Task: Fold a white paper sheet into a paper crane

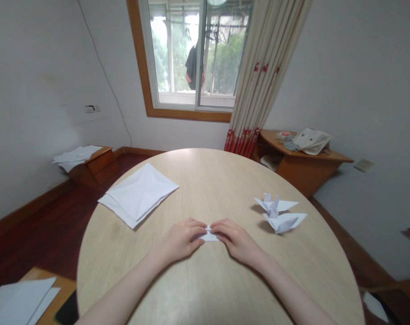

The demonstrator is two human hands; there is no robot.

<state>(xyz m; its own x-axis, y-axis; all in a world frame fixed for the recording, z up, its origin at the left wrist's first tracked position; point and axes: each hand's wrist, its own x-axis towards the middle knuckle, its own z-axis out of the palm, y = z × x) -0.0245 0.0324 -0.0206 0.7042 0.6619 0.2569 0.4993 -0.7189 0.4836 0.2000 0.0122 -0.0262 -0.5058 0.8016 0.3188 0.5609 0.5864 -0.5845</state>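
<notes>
A round, pale wooden bench [208, 180] is standing in a white-walled room below a window [191, 58]. Near its middle the left hand [181, 239] and right hand [237, 240] are meeting fingertip to fingertip, both pinching the small folded paper [209, 235] that is lying on the bench between them. A stack of white sheets [139, 194] is lying to the left, and two paper cranes [279, 213] to the right.

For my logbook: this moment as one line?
left hand: pinching small folded white paper | right hand: same paper | right of it: two white paper cranes
</notes>
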